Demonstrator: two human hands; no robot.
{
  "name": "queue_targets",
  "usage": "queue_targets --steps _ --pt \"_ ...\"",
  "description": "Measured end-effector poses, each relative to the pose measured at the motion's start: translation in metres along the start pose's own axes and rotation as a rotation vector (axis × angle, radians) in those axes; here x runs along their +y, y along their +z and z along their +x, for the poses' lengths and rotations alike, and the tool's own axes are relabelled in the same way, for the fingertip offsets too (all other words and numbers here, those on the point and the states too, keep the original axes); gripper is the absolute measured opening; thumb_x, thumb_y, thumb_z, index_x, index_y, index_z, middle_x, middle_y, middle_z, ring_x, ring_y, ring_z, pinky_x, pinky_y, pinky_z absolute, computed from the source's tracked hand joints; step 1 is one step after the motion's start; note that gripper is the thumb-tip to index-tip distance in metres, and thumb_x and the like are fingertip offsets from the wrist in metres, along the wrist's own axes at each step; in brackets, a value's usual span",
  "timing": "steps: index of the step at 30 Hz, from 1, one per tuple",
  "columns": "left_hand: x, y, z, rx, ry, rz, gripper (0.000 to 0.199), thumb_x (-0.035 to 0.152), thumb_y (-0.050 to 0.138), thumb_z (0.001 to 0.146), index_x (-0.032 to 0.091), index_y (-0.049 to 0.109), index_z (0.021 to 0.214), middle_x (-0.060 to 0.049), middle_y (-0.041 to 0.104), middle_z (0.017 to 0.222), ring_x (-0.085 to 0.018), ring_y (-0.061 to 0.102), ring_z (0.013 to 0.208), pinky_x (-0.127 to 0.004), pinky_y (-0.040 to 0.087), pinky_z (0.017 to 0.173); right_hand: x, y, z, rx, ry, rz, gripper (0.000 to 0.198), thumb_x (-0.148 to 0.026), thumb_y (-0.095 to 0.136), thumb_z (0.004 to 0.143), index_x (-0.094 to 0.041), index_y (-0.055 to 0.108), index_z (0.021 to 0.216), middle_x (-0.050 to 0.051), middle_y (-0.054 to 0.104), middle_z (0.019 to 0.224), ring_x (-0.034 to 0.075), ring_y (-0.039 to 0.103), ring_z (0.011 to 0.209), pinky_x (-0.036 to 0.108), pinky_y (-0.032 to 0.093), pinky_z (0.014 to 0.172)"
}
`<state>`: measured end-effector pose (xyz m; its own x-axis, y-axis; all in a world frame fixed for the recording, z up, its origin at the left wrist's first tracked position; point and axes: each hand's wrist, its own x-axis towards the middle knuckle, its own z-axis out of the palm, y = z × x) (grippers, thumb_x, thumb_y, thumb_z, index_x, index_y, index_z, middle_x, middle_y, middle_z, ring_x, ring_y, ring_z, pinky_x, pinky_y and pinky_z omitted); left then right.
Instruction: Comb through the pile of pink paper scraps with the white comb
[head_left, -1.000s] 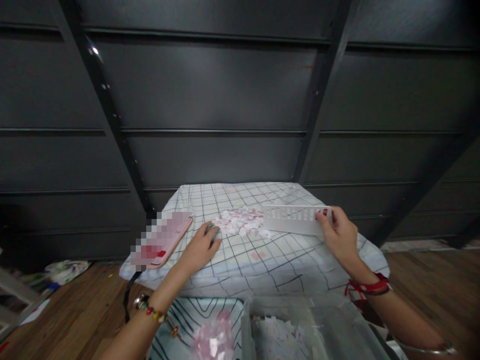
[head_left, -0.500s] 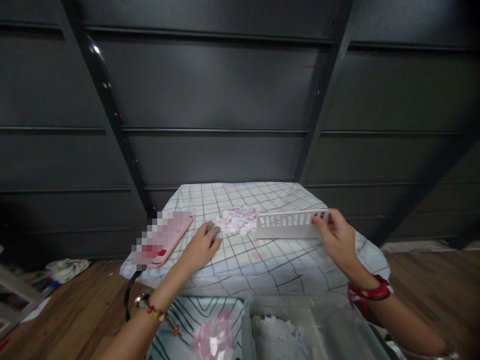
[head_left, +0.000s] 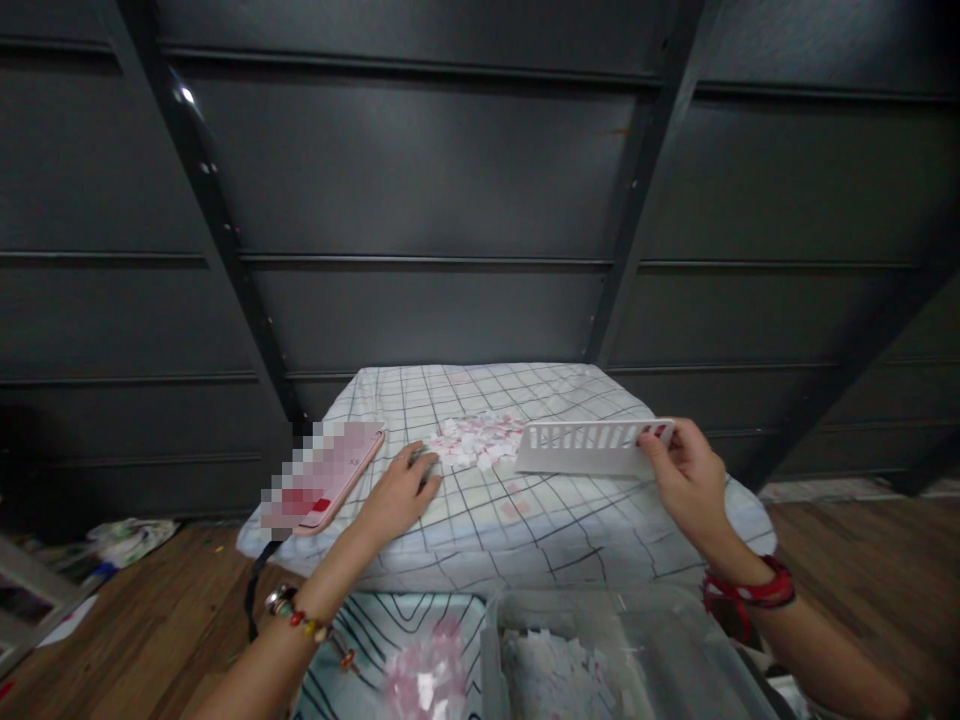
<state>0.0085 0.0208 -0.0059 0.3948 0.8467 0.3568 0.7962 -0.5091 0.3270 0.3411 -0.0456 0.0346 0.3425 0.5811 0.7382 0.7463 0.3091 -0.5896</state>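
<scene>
A loose pile of small white and pink paper-like pieces (head_left: 480, 440) lies on the checked white cloth (head_left: 480, 385). At its left edge rests my left hand (head_left: 405, 493), palm down, fingers apart and holding nothing. My right hand (head_left: 688, 480) grips the right end of a long white plastic panel (head_left: 581, 462) with a row of slots along its top. The panel stands on edge on the cloth, its left end just right of the pile. The fingers behind the panel are partly hidden.
A pink phone (head_left: 349, 475), partly blurred out, lies left on the cloth. In front are a striped tray (head_left: 360, 610) with pink plastic packets (head_left: 427, 675) and a translucent bin (head_left: 675, 650) holding more white pieces (head_left: 555, 670). A dark panelled wall (head_left: 427, 170) rises behind.
My right hand and the white slotted panel have shifted a little to the right, away from the pile. My left hand stays almost where it was.
</scene>
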Motion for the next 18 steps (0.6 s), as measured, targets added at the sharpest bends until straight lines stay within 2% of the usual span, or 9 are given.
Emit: queue_targets --steps 9,12,15,18 --pt "-0.002 0.001 -0.001 0.009 0.017 0.02 0.033 0.032 0.041 0.086 0.015 0.053 0.111 -0.014 0.041 0.128 -0.026 0.042 0.118 -0.041 0.033 0.101 -0.001 -0.017 -0.032 -0.047 -0.016 -0.104 0.024 -0.043 0.05 0.077 -0.02 0.053 0.074 -0.002 0.054 0.055 0.011 0.046 0.044 0.023 0.035 0.043" --pt "-0.003 0.002 -0.001 0.003 0.025 0.044 0.032 0.031 0.04 0.087 0.015 0.053 0.111 -0.014 0.041 0.127 -0.026 0.042 0.118 -0.042 0.034 0.101 -0.004 -0.019 -0.036 -0.011 -0.05 -0.129 0.025 -0.045 0.051 0.076 -0.02 0.055 0.074 -0.001 0.056 0.055 0.011 0.047 0.044 0.023 0.035 0.042" --pt "-0.003 0.003 0.0 0.011 0.027 0.051 0.033 0.031 0.04 0.087 0.014 0.053 0.111 -0.014 0.041 0.127 -0.025 0.042 0.118 -0.041 0.033 0.102 -0.007 -0.011 -0.033 0.037 -0.075 -0.128 0.027 -0.045 0.051 0.076 -0.019 0.056 0.074 -0.001 0.056 0.054 0.011 0.047 0.043 0.023 0.035 0.043" --pt "-0.004 0.003 -0.001 0.019 0.023 0.043 0.032 0.031 0.041 0.086 0.014 0.054 0.111 -0.014 0.041 0.127 -0.025 0.041 0.119 -0.041 0.032 0.103 -0.01 0.005 -0.027 0.013 -0.099 -0.076 0.026 -0.043 0.05 0.077 -0.019 0.056 0.073 -0.001 0.057 0.055 0.011 0.047 0.043 0.023 0.036 0.043"
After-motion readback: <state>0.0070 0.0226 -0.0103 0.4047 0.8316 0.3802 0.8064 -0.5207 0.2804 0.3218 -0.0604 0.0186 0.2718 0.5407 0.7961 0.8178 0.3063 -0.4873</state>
